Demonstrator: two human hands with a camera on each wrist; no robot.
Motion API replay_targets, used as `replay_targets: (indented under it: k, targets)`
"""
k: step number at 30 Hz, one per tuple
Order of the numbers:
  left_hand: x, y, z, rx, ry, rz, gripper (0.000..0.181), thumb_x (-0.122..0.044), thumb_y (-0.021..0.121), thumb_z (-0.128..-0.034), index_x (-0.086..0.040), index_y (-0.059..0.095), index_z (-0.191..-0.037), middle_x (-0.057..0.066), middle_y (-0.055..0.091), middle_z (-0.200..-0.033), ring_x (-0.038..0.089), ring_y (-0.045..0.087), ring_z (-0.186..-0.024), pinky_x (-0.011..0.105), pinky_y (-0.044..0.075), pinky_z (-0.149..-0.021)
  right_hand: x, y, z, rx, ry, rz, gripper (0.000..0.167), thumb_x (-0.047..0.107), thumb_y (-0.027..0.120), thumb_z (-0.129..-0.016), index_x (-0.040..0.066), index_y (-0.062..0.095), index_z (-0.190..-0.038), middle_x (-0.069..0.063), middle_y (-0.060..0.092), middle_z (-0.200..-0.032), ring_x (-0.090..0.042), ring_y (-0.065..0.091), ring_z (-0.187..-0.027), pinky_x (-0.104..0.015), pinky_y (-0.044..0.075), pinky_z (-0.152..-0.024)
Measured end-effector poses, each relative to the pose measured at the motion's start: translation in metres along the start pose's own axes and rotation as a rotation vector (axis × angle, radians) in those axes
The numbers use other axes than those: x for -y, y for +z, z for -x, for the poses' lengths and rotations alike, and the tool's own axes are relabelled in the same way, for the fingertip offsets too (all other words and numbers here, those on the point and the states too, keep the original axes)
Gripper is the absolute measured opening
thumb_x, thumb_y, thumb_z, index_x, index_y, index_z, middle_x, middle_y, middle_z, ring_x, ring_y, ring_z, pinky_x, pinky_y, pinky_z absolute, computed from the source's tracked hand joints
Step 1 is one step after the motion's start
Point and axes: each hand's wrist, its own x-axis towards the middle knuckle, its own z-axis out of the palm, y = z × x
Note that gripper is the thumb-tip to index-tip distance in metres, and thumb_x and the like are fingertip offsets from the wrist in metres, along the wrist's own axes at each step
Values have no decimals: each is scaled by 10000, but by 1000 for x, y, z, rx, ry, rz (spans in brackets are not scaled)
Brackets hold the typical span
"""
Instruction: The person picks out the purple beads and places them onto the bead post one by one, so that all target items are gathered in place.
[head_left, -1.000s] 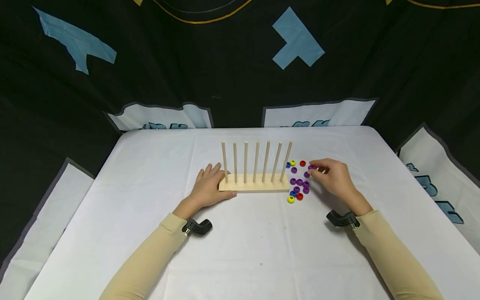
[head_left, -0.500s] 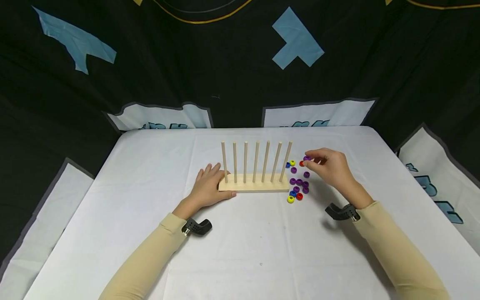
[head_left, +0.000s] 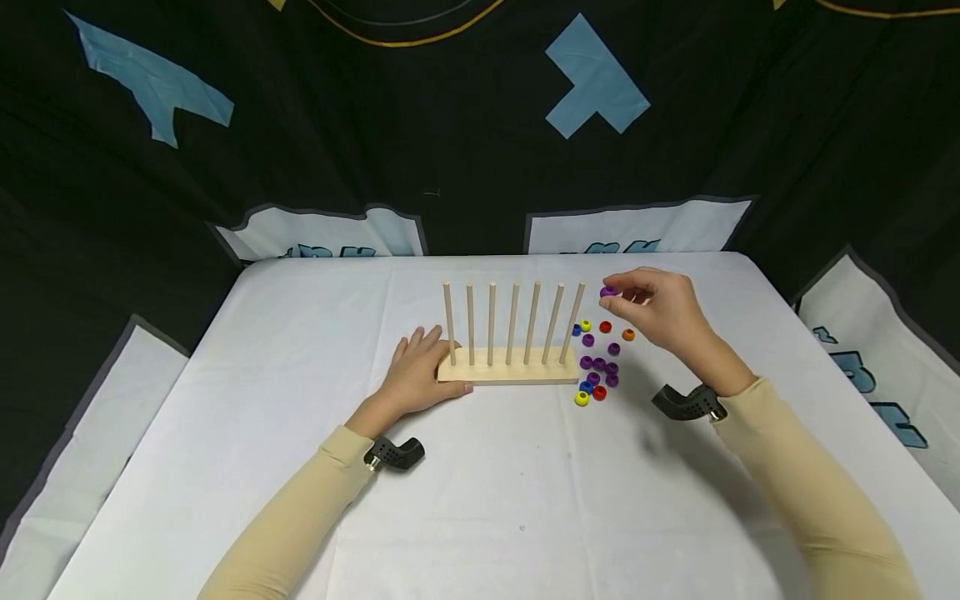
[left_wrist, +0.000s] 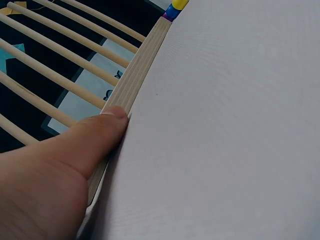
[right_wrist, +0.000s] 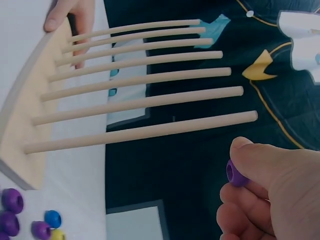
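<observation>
A wooden base (head_left: 507, 377) with several upright pegs stands on the white table; in the head view all the pegs are bare. The left hand (head_left: 416, 371) grips the base's left end, its thumb (left_wrist: 107, 127) along the front edge in the left wrist view. Between thumb and fingertips, the right hand (head_left: 660, 312) pinches a purple bead (head_left: 608, 292), raised to the right of the rightmost peg (head_left: 573, 323). The right wrist view shows that bead (right_wrist: 235, 173) near the tip of the nearest peg (right_wrist: 150, 132), apart from it.
Loose beads lie right of the base: several purple ones (head_left: 598, 364), yellow (head_left: 581, 399), blue (head_left: 576, 330), red (head_left: 605, 327) and an orange one (head_left: 628, 334). A black curtain (head_left: 480, 167) hangs behind the table (head_left: 480, 517).
The right hand has lifted the purple bead up from among the loose beads and moved slightly left. An orange bead now shows below it. The left hand and the base have stayed still.
</observation>
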Motion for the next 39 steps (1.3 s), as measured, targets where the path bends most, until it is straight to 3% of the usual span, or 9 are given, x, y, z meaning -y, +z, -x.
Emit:
replay_targets:
  k: [16,39]
  targets:
    - [-1,-1,-1,2,0,-6,740,-530,753,-840,-95,578,-1413,261,330,-1631,521,173,-1546,685,105,-1241,22,-16,-21,0,-55,-20,239,91,788,-886,-13,769,-1100,-151,770,-912,-187,606,-766,-50,439,-668]
    - [1,1,-1,11,-4,-20,761,-552,746,-844,-99,567,-1429,251,328,-1635,511,168,-1551,684,110,-1241,34,-6,-25,89,-65,-22,258,94,771,-898,2,757,-1139,-140,760,-974,-230,639,-823,-134,475,-716]
